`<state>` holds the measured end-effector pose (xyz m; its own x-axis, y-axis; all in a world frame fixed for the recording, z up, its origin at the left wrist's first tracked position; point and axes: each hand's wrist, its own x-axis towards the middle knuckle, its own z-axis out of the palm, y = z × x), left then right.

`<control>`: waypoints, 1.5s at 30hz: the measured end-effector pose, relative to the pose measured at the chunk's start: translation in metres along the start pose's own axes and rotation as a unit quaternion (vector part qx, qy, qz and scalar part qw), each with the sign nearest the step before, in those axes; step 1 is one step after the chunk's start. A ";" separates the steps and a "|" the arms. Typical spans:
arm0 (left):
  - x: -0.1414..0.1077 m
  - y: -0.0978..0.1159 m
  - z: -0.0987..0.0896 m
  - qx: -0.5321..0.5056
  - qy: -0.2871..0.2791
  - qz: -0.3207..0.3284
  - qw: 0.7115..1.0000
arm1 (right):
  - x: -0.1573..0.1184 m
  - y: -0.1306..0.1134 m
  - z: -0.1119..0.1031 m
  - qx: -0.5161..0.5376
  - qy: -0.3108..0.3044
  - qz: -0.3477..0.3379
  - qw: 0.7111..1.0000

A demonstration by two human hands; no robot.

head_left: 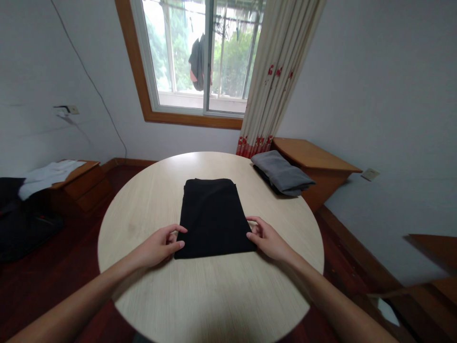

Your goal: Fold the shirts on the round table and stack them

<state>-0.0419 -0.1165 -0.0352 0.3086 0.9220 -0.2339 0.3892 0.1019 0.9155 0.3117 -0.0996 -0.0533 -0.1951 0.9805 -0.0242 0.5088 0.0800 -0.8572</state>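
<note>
A folded black garment (214,219) lies flat on the round table (214,295), its near edge toward me. At its near left corner, my left hand (164,244) has thumb and forefinger on the edge of the fabric, with the other fingers curled under. On the opposite side, my right hand (267,238) pinches the near right edge, thumb on top and some fingertips hidden. Farther back on the right, a folded grey garment (282,171) rests on something dark at the table's rim, apart from both hands.
Behind the table are a window (200,57) and a patterned curtain (274,81). A wooden desk (314,155) stands against the right wall. To the left, a low wooden cabinet (82,190) carries white cloth or paper (50,176), near a dark bag-like heap (28,228).
</note>
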 end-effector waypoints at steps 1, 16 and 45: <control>0.000 -0.001 0.000 0.004 0.010 0.005 1.000 | -0.001 0.000 0.000 0.020 0.006 -0.013 1.000; 0.086 0.035 0.007 0.344 0.163 0.206 0.902 | 0.076 -0.061 0.027 -0.307 0.031 -0.198 0.930; 0.010 -0.024 -0.025 0.334 -0.053 0.277 0.900 | 0.021 0.016 -0.022 -0.160 -0.095 -0.253 0.949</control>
<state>-0.0698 -0.1005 -0.0518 0.6832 0.7176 0.1349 0.5734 -0.6417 0.5093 0.3338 -0.0739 -0.0560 -0.6152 0.7541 0.2298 0.5326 0.6125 -0.5842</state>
